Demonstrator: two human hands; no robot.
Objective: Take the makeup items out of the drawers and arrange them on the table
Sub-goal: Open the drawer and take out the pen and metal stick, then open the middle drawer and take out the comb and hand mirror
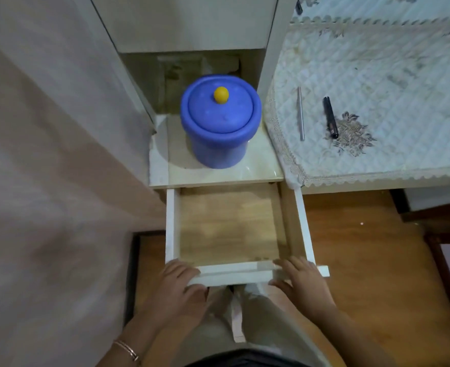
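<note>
Right now the drawer [229, 226] is pulled out toward me, and I see only its bare wooden bottom inside. My left hand [177, 290] lies on the left end of its white front edge, with the fingers bent over the top of it. My right hand [299, 280] lies on the right end of the same edge, fingers spread flat and curled a little over it. Neither hand has any small thing in it.

Two makeup items are on the table's quilted cloth [393, 88], up to the right. A thin silver stick [301, 113] lies just beside a black pen-shaped tube [331, 117], not touching it.

Just behind the drawer, a blue pot [219, 120] with a yellow knob [221, 95] on its lid sits on a shiny shelf [258, 169].

A thin bracelet [127, 349] is on my left wrist.
</note>
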